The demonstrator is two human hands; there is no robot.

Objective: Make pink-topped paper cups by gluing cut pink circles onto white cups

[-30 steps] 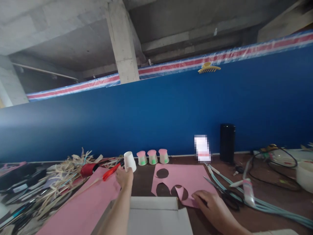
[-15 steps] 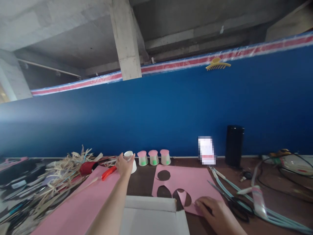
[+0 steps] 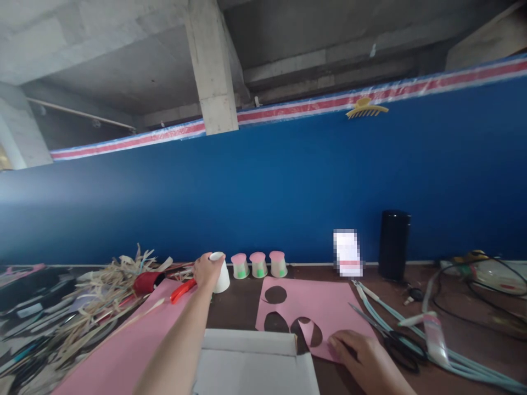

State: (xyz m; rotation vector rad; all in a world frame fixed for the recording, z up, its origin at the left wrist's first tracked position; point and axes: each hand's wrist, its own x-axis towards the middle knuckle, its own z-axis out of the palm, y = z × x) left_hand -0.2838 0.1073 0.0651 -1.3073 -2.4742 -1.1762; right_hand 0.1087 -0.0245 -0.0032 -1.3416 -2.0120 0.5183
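From the head view, your left hand (image 3: 208, 270) wraps its fingers around a small white paper cup (image 3: 220, 272) turned upside down at the far edge of the dark brown surface (image 3: 239, 307), beside three pink-topped paper cups (image 3: 258, 264). Your right hand (image 3: 359, 355) presses flat, fingers together, on a matte pink paper sheet with round cut-outs (image 3: 317, 307); its wrist is cut off below. Black-handled scissors (image 3: 401, 345) lie just beside it.

Your left hand (image 3: 207, 270) and right hand (image 3: 359, 356) are both bare: no gloves, rings or watch in view. Your left forearm (image 3: 177, 351) is uncovered along its whole visible length, with no sleeve showing.
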